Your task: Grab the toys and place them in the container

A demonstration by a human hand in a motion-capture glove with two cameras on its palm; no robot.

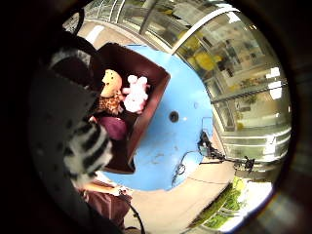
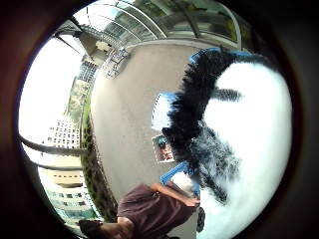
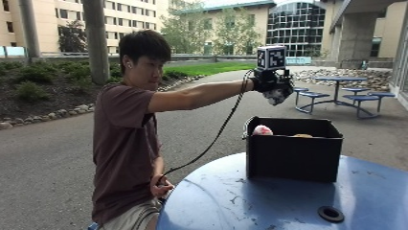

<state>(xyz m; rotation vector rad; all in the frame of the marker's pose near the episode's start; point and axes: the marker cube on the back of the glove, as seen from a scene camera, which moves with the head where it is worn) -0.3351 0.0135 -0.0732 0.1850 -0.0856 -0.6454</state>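
Outdoors on a paved plaza with glass-fronted buildings behind, a round blue metal table [image 3: 267, 201] carries a dark open-topped box-shaped container [image 3: 290, 155], which sits toward the table's twelve o'clock from the outside camera. A person stands at the table's nine o'clock edge with the arm stretched out level, and the black-gloved right hand [image 3: 273, 86] hangs above the container's nine o'clock rim, well clear of it.

The hand's fingers are curled round a fluffy black-and-white striped plush toy [image 3: 277, 96]; its fur fills much of the thumb-side palm view [image 2: 244, 124] and shows beside the glove in the little-finger-side view [image 1: 90, 144]. This toy is in the air, not yet inside the container.

Looking down from the palm, the container [image 1: 146, 97] already holds several toys: a pink plush bunny [image 1: 136, 92], a tan-headed doll in a leopard-print outfit [image 1: 111, 92] just beside it, and a rounded purple plush [image 1: 114, 127] next to those. From outside, a pink top [image 3: 262, 130] pokes above the rim.

No other toys show on the visible part of the table; only a small dark hole [image 3: 331, 213] near five o'clock. By my reading the task is near its end: most toys are in, and what remains is to bring the striped toy over the opening and let it go. Whether more toys lie out of view, I cannot tell.
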